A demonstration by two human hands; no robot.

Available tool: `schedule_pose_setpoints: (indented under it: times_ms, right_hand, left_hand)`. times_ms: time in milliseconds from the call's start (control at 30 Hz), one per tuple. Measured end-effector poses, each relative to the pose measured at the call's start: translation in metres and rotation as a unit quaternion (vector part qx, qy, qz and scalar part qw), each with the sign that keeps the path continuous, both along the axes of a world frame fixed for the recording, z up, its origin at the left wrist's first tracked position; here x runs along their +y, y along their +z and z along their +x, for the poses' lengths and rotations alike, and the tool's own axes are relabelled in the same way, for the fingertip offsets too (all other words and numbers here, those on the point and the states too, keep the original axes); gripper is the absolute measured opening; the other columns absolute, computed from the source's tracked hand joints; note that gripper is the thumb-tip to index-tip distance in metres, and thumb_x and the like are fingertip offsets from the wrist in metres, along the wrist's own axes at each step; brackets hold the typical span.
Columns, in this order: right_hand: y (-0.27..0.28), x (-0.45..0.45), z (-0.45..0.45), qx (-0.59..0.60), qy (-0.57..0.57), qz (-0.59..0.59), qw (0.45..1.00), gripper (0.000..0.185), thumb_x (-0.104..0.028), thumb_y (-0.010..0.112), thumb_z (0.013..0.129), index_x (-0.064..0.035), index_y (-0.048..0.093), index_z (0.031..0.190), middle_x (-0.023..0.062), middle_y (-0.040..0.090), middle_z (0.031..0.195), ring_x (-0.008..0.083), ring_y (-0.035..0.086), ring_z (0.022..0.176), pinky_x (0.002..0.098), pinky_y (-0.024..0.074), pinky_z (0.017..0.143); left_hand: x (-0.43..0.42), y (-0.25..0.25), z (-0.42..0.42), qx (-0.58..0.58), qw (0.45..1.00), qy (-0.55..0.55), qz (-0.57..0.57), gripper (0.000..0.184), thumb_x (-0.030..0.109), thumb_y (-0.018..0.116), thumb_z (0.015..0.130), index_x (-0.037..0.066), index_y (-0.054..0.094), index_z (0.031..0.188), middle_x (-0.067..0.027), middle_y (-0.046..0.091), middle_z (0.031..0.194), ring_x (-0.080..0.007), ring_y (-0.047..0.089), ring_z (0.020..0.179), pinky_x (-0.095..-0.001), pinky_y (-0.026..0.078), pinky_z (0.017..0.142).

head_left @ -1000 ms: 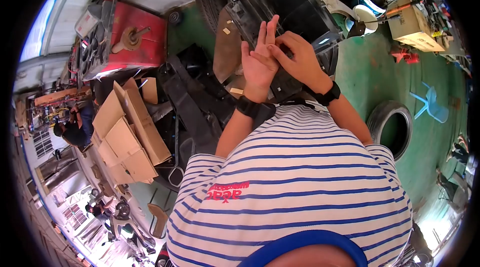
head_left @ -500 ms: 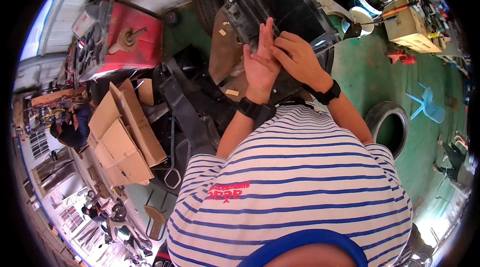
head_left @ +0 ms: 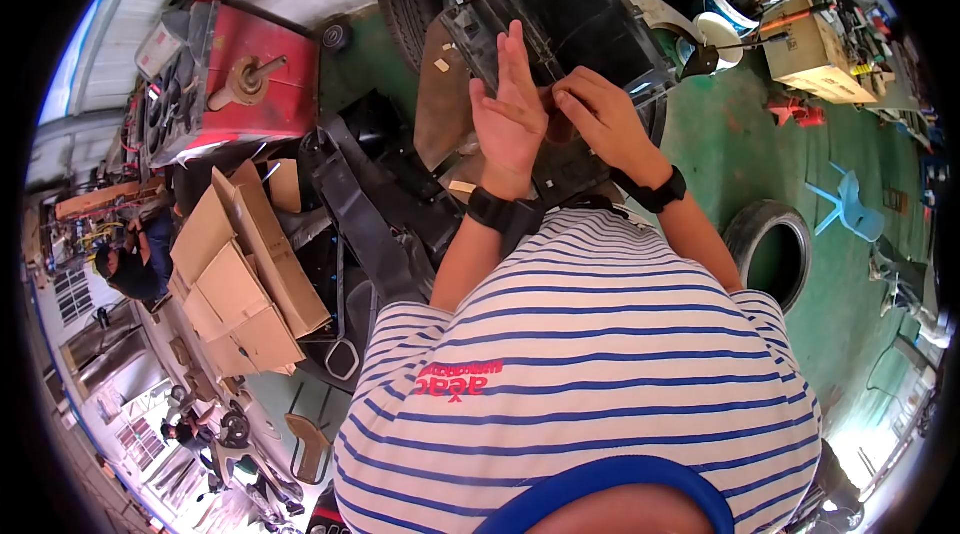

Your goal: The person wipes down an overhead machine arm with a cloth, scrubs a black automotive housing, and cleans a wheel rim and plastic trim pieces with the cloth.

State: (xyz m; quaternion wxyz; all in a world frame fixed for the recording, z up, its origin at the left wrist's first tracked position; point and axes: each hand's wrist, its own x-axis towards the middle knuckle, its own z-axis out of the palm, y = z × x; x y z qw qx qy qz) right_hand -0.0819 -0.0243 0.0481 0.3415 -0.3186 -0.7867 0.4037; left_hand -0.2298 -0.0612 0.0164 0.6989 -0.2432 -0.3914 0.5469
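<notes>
My left hand [head_left: 510,124] is raised with its palm showing and its fingers stretched out; nothing is seen in it. Beside it, my right hand [head_left: 605,124] has its fingers curled and pressed together close to the edge of my left palm. What those fingers hold, if anything, is hidden. Both wrists wear black bands. Beyond the hands lies a large black plastic housing [head_left: 575,9], and a brown flat panel [head_left: 440,99] is behind my left hand.
On the left stand a red machine [head_left: 265,69] and a folded cardboard box [head_left: 245,279]. Black plastic parts [head_left: 365,199] lie near my left arm. To the right are a tyre [head_left: 740,234], a blue plastic chair [head_left: 850,204] and a box of tools [head_left: 810,59]. A person [head_left: 145,264] crouches at far left.
My left hand has shifted slightly left and up, away from my right hand. The right fingers no longer overlap the left fingers, and remain curled near the left palm's edge.
</notes>
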Motion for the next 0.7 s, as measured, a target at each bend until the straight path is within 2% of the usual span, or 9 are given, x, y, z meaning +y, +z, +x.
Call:
schedule_pose_setpoints:
  times_ms: [167,333,400,433,467,500,567,633,700]
  right_hand:
    - [-0.007,0.004,0.0,0.01,-0.006,-0.007,1.0,0.019,-0.016,0.054,0.092,0.0007,0.063,0.094,0.0125,0.059,0.088,0.0302,0.06,0.079,0.0339,0.048,0.07]
    - [-0.007,0.002,-0.002,0.081,-0.008,-0.153,0.985,0.013,-0.009,0.057,0.091,0.0017,0.063,0.094,0.008,0.058,0.087,0.0173,0.062,0.076,0.027,0.0488,0.064]
    - [-0.007,0.002,-0.002,0.068,-0.02,-0.144,0.987,0.011,-0.007,0.057,0.09,0.0016,0.063,0.093,0.0069,0.058,0.087,0.0147,0.061,0.076,0.0252,0.0487,0.064]
    - [-0.008,0.004,-0.002,0.057,-0.031,-0.14,0.988,0.009,-0.004,0.057,0.09,0.0015,0.063,0.093,0.0058,0.057,0.088,0.0121,0.061,0.076,0.0234,0.0486,0.063]
    - [-0.009,0.005,-0.001,0.052,-0.026,-0.132,0.99,0.009,-0.004,0.057,0.09,0.0015,0.063,0.093,0.0058,0.057,0.088,0.0121,0.061,0.076,0.0234,0.0486,0.063]
    - [-0.012,0.005,-0.001,0.068,-0.043,-0.149,0.986,0.009,-0.003,0.056,0.09,0.0014,0.063,0.093,0.0052,0.058,0.088,0.0114,0.061,0.076,0.023,0.0489,0.063]
    - [-0.022,0.006,0.003,0.08,-0.069,-0.176,0.979,0.011,-0.003,0.056,0.091,0.0012,0.064,0.096,0.0038,0.059,0.089,0.0094,0.061,0.075,0.0223,0.0493,0.065]
    - [-0.024,0.006,0.001,0.085,-0.078,-0.19,0.975,0.013,-0.003,0.056,0.091,0.001,0.065,0.099,0.0039,0.06,0.09,0.0092,0.061,0.074,0.0223,0.0488,0.064]
    - [-0.022,0.009,0.0,0.056,-0.09,-0.189,0.976,0.021,-0.004,0.056,0.092,0.0001,0.066,0.11,0.0045,0.062,0.09,0.009,0.06,0.072,0.0222,0.048,0.064]
  left_hand:
    - [0.003,-0.003,-0.007,0.019,1.0,0.008,0.012,0.058,0.043,0.041,0.092,0.019,0.042,0.144,0.005,0.028,0.156,-0.017,0.037,0.139,-0.0346,0.059,0.08]
    - [0.01,-0.005,-0.025,0.071,0.997,0.018,0.005,0.053,0.034,0.046,0.092,0.015,0.045,0.142,-0.0006,0.042,0.149,-0.019,0.044,0.133,-0.0349,0.055,0.086]
    - [0.018,-0.03,-0.04,0.283,0.958,0.012,-0.039,0.048,0.025,0.045,0.093,0.008,0.045,0.139,-0.0115,0.053,0.135,-0.0231,0.057,0.115,-0.0355,0.054,0.089]
    - [0.02,-0.042,-0.041,0.279,0.96,0.02,-0.032,0.048,0.025,0.045,0.093,0.008,0.045,0.139,-0.0115,0.053,0.135,-0.0231,0.057,0.115,-0.0355,0.054,0.089]
    - [0.018,-0.055,-0.041,0.452,0.888,0.033,-0.083,0.043,0.028,0.047,0.093,0.01,0.051,0.132,-0.0114,0.058,0.128,-0.025,0.059,0.11,-0.0362,0.053,0.088]
    - [0.015,-0.059,-0.042,0.606,0.782,0.044,-0.135,0.039,0.031,0.049,0.093,0.011,0.056,0.126,-0.0113,0.062,0.12,-0.0268,0.061,0.104,-0.0369,0.052,0.087]
    - [0.006,-0.058,-0.026,0.854,0.483,0.017,-0.194,0.032,0.03,0.049,0.094,0.006,0.061,0.112,-0.0129,0.066,0.106,-0.0322,0.064,0.093,-0.0384,0.05,0.083]
    - [0.001,-0.084,-0.019,0.982,0.159,0.082,-0.066,0.031,0.029,0.048,0.096,0.001,0.062,0.102,-0.0173,0.064,0.094,-0.0363,0.062,0.086,-0.0391,0.049,0.078]
    - [-0.007,-0.107,-0.009,0.978,0.146,0.148,-0.03,0.032,0.029,0.048,0.097,0.0,0.061,0.099,-0.0196,0.063,0.094,-0.0374,0.061,0.086,-0.0392,0.048,0.077]
